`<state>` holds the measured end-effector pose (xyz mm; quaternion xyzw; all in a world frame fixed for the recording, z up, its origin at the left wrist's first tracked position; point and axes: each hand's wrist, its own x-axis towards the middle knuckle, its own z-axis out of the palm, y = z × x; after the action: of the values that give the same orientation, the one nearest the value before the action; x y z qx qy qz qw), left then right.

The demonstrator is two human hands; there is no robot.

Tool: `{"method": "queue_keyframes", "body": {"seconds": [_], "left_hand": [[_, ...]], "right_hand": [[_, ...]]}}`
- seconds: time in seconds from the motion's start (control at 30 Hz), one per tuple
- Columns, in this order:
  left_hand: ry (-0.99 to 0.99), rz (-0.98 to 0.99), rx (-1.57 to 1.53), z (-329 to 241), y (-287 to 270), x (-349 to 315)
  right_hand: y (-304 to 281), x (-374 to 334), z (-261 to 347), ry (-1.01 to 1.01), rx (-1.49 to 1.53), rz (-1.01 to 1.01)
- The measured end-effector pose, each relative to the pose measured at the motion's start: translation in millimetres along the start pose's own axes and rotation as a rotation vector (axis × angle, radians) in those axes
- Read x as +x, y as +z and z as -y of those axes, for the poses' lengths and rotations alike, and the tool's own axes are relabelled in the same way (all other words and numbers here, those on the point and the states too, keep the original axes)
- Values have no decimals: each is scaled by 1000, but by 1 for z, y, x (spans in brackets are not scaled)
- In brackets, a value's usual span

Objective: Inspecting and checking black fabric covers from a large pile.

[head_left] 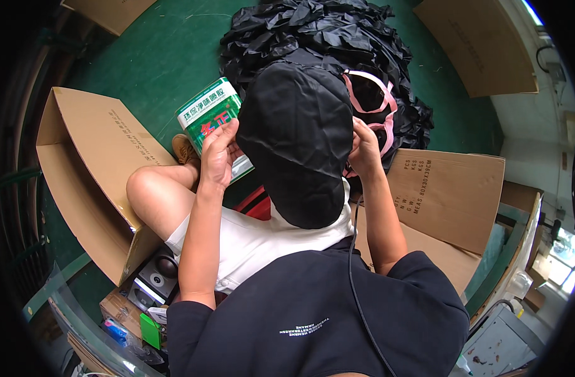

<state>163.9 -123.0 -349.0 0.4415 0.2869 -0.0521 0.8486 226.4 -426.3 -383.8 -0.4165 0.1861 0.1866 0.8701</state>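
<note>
A rounded black fabric piece [297, 138], soft and wrinkled, is stretched upright between my hands above my lap. My left hand [219, 154] pinches its left edge, thumb uppermost. On the opposite side, my right hand [366, 149] is closed at the right edge, its fingertips partly hidden by the fabric. Pink straps [388, 103] curve beside and beyond my right hand; what they belong to is unclear. Just past my left hand stands a green and white rectangular tin [207, 107].
A large heap of black fabric [312, 31] lies beyond on the green floor [155, 53]. Open cardboard boxes stand at the left [92, 157] and right [450, 195]. A black cable [353, 276] runs down over my shirt. A speaker [155, 276] sits at lower left.
</note>
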Motion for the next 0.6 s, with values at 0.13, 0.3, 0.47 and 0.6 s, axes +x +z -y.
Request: {"method": "queue_keyframes", "body": {"seconds": [0.13,0.3,0.47,0.6], "left_hand": [[-14,49,39,10,-7,-14],[-82,-33,154,36,-22,-24],[-111,-58,101,48,-29,-33],[-84,-78,155,51,-41,-35]], "right_hand": [[-5,-7,-1,27,62,122],[-8,-7,-10,30,38,110],[-7,-1,-25,39,38,57],[-11,-3,-42,101,80,120]]}}
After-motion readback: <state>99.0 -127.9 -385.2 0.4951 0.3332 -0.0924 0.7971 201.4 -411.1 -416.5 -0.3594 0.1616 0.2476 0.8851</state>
